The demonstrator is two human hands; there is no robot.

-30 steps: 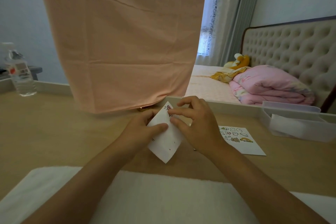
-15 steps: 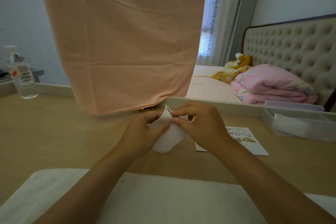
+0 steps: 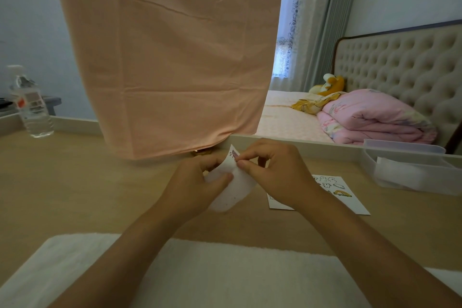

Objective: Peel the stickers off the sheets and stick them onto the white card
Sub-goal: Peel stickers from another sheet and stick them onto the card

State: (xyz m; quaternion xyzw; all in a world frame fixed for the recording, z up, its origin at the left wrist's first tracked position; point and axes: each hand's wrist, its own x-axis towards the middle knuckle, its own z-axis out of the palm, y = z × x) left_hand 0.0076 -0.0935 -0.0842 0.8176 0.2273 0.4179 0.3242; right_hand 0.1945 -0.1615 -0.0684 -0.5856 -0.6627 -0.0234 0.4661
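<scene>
two hands on one sticker sheet (image 3: 235, 190), held up off the table. right hand (image 3: 277, 172) pinches at the sheet's far top corner, thumb and forefinger closed on the edge of a small pinkish sticker (image 3: 234, 154). whether that edge is lifted yet is too small to tell. left hand (image 3: 197, 182) grips the sheet's left side, thumb pressed on the face, bending the paper into a curl.

step, by my read: starting the peel on one sticker, not yet free. next move wants a slow pull away from the backing with left bracing the sheet, then a carry right and down to the printed card (image 3: 347, 201) lying flat just right of the right wrist. it carries small cartoon figures. likely the white card, could be a second sheet, cannot tell.

surface: light wood table (image 3: 75, 195), white towel (image 3: 225, 277) along the near edge under the forearms, clear plastic box (image 3: 410, 170) far right, water bottle (image 3: 30, 105) far left. peach cloth (image 3: 170, 57) hangs over the far edge, centre. behind: bed with a folded pink quilt (image 3: 370, 117), tufted headboard (image 3: 400, 65), curtains (image 3: 320, 20).
</scene>
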